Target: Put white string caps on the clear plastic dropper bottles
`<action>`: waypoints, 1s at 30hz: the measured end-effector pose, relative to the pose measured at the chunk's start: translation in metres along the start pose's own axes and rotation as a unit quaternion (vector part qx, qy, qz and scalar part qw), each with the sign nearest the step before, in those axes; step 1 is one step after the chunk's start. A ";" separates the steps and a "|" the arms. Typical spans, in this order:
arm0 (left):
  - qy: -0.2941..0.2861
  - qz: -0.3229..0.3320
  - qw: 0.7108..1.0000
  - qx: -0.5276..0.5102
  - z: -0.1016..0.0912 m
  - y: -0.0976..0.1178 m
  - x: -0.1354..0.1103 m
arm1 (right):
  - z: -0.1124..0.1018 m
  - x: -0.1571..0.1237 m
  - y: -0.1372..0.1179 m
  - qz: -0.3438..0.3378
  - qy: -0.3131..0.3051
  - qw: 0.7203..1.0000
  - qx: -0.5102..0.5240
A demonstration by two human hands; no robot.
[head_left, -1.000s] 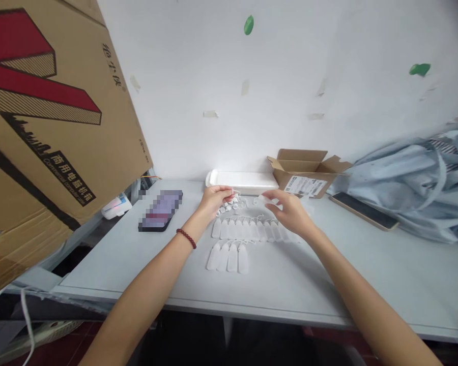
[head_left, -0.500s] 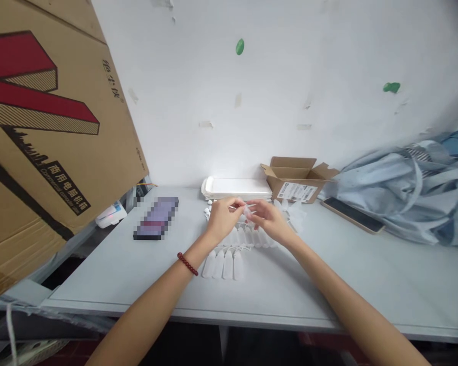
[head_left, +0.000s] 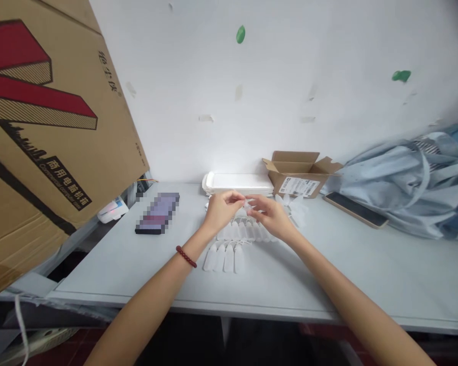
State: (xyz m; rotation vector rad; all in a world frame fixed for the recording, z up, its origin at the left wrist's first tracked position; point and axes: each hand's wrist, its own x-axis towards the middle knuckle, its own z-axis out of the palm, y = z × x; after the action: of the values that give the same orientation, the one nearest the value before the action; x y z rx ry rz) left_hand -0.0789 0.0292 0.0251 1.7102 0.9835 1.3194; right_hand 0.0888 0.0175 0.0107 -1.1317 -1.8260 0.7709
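My left hand [head_left: 223, 209], with a beaded bracelet [head_left: 186, 256] on its wrist, is closed in a pinch at a small translucent white tag [head_left: 248, 205]. Facing it, my right hand [head_left: 270, 215] has its thumb and fingers curled around the same tag. The fingers hide much of it. Under the hands lies a row of whitish translucent tags [head_left: 243, 232] with thin loops at their tops. A shorter row of tags [head_left: 229, 259] lies nearer the table's front edge. More loose tags [head_left: 297, 207] sit in a pile to the right of my right hand.
Behind the hands is a white stack [head_left: 240, 183] beside an open cardboard box [head_left: 295, 178]. A phone [head_left: 354, 209] and blue-grey cloth [head_left: 400, 188] lie right. A pixelated device [head_left: 160, 213] and a huge carton [head_left: 61, 132] stand left on or beside the table [head_left: 130, 284].
The view has tilted and shifted slightly. My left fingers have moved a little at the tag, their tips now pinched closer together. Both hands stay over the rows of tags.
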 end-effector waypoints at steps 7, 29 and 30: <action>0.006 -0.070 0.997 -0.025 -0.001 -0.009 0.004 | -0.001 0.000 -0.002 0.008 0.023 1.000 -0.016; -0.043 -0.106 0.990 -0.080 0.001 0.004 0.000 | 0.001 -0.001 -0.003 0.015 0.037 0.996 0.077; -0.044 -0.095 0.992 -0.069 0.001 0.004 0.000 | -0.001 0.000 -0.004 0.033 0.029 0.991 0.124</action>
State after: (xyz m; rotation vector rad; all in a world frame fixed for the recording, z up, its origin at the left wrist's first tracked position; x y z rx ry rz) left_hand -0.0776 0.0274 0.0288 1.5183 0.9567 1.1514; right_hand 0.0878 0.0154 0.0144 -1.0440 -1.6018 0.9643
